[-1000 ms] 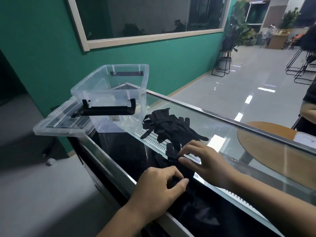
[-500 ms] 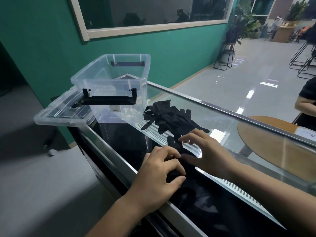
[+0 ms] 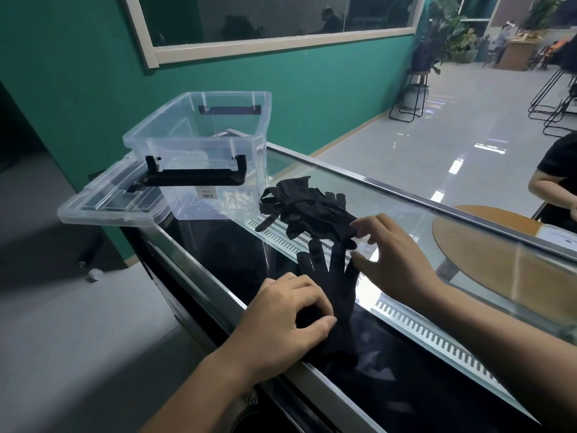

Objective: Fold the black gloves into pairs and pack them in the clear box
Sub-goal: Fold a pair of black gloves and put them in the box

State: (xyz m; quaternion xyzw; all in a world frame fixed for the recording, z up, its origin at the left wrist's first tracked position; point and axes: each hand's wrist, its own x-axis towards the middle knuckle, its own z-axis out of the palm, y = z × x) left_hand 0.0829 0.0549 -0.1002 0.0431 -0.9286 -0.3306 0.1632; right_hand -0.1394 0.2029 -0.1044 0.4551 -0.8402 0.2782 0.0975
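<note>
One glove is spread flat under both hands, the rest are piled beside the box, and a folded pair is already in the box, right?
Not quite: the head view shows the clear box empty. The flat glove, both hands and the pile are as you say.

Legible text: none. One printed item only: a small white barcode sticker [image 3: 204, 193] on the front wall of the clear box [image 3: 199, 142], just below its black handle [image 3: 195, 178]. Bars show; any digits or lettering on it are too small to read. A white sheet [image 3: 560, 236] lying on the round wooden table [image 3: 487, 226] carries print too faint to read.
</note>
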